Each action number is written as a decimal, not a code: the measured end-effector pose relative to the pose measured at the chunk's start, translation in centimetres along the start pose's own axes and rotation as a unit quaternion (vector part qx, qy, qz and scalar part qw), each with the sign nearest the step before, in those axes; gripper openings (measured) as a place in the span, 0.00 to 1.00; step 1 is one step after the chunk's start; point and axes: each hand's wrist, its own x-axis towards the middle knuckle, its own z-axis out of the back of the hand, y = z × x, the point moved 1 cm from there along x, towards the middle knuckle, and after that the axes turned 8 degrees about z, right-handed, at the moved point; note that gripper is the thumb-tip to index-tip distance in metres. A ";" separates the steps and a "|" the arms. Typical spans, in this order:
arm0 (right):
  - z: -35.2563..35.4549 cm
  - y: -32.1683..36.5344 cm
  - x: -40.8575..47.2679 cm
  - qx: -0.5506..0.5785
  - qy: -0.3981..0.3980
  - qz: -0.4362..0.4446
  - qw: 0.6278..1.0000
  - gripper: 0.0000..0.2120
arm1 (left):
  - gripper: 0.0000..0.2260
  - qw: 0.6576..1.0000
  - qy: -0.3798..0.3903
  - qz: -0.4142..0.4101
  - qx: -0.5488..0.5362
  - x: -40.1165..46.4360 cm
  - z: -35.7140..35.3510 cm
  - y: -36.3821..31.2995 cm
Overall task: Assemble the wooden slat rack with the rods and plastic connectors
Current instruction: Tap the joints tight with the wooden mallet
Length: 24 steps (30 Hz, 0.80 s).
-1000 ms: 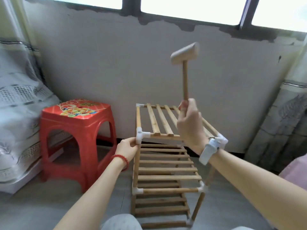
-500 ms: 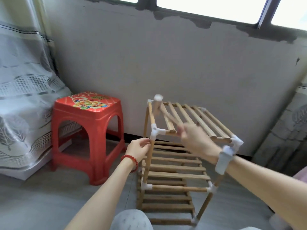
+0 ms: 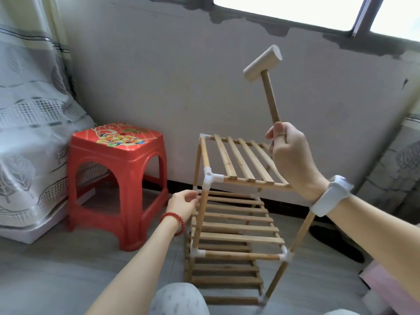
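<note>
A three-tier wooden slat rack (image 3: pixel 236 230) stands on the floor in front of me, its rods joined by white plastic connectors. My left hand (image 3: pixel 183 204) grips the front left upright rod just below the top corner connector (image 3: pixel 210 178). My right hand (image 3: pixel 292 159) holds the handle of a wooden mallet (image 3: pixel 264 71), raised above the top shelf (image 3: pixel 244 161) with its head up and tilted left. My right wrist hides the top front right corner of the rack.
A red plastic stool (image 3: pixel 118 176) stands left of the rack. A curtain-covered bed (image 3: pixel 29 133) fills the far left. The wall (image 3: pixel 181 76) is close behind the rack. A dark slipper (image 3: pixel 336 242) lies on the floor at right. My knee (image 3: pixel 179 300) is at the bottom.
The mallet swung down onto the rack's top left corner half a second ago and is now raised again. My left hand has kept its grip on the front left rod.
</note>
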 end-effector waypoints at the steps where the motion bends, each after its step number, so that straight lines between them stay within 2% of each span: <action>1: -0.8 -0.7 -1.5 -0.012 0.037 -0.002 0.999 0.13 | 0.11 1.000 -0.005 -0.007 0.001 0.0 0.2 -0.2; 2: -2.2 -1.5 -3.8 -0.077 0.144 -0.025 0.986 0.11 | 0.11 1.000 -0.009 -0.016 0.007 0.0 0.3 -0.4; 3: -3.2 -2.1 -5.8 -0.150 0.274 -0.060 0.948 0.11 | 0.12 1.000 -0.011 -0.023 0.015 0.0 0.4 -0.5; 4: -3.5 -2.5 -6.6 -0.195 0.343 -0.078 0.915 0.11 | 0.12 0.999 -0.012 -0.028 0.021 0.0 0.5 -0.6; 5: -3.3 -2.5 -5.9 -0.191 0.346 -0.082 0.915 0.12 | 0.12 0.999 -0.012 -0.033 0.027 -0.1 0.7 -0.6; 6: -3.0 -2.0 -4.2 -0.160 0.310 -0.077 0.934 0.13 | 0.12 0.999 -0.015 -0.037 0.030 -0.1 0.8 -0.7; 9: -1.1 0.1 0.7 -0.034 0.075 -0.012 0.997 0.15 | 0.12 0.998 -0.027 -0.049 0.041 -0.1 1.2 -1.2; 10: -0.9 0.1 0.9 0.010 0.019 0.006 1.000 0.15 | 0.13 0.997 -0.032 -0.058 0.043 -0.2 1.2 -1.4; 11: -1.1 -0.4 0.2 0.014 0.012 0.006 1.000 0.14 | 0.14 0.996 -0.034 -0.070 0.045 -0.3 1.2 -1.7; 12: -1.9 -1.4 -1.3 -0.016 0.060 -0.016 0.998 0.13 | 0.16 0.995 -0.031 -0.083 0.048 -0.3 1.1 -2.1; 13: -3.0 -2.3 -3.4 -0.075 0.161 -0.065 0.982 0.13 | 0.18 0.994 -0.023 -0.098 0.050 -0.4 0.9 -2.4; 14: -3.4 -3.0 -5.1 -0.124 0.264 -0.112 0.950 0.14 | 0.19 0.993 -0.012 -0.110 0.051 -0.4 0.7 -2.6; 15: -3.4 -3.5 -5.6 -0.145 0.305 -0.124 0.933 0.15 | 0.20 0.991 -0.002 -0.121 0.052 -0.3 0.4 -2.7; 16: -3.1 -3.5 -5.0 -0.130 0.290 -0.111 0.942 0.15 | 0.21 0.990 0.006 -0.127 0.055 -0.3 0.2 -2.8; 19: -1.1 -1.7 -1.0 -0.030 0.102 -0.029 0.994 0.16 | 0.22 0.990 0.003 -0.133 0.051 0.1 -0.1 -3.2; 20: -0.7 -1.3 -0.4 0.022 0.047 -0.014 0.999 0.16 | 0.22 0.990 0.000 -0.130 0.044 0.2 0.0 -3.3; 21: -0.6 -1.3 -0.7 0.055 0.028 -0.010 0.998 0.15 | 0.22 0.991 -0.003 -0.130 0.038 0.2 0.0 -3.5; 22: -1.1 -1.9 -1.7 0.044 0.046 -0.019 0.998 0.14 | 0.23 0.991 -0.005 -0.131 0.035 0.3 0.0 -3.6; 23: -2.0 -2.6 -3.4 -0.002 0.118 -0.047 0.992 0.14 | 0.23 0.991 -0.007 -0.132 0.033 0.3 0.0 -3.7; 24: -2.7 -3.3 -5.2 -0.067 0.220 -0.096 0.968 0.13 | 0.23 0.991 -0.008 -0.132 0.034 0.3 0.0 -3.7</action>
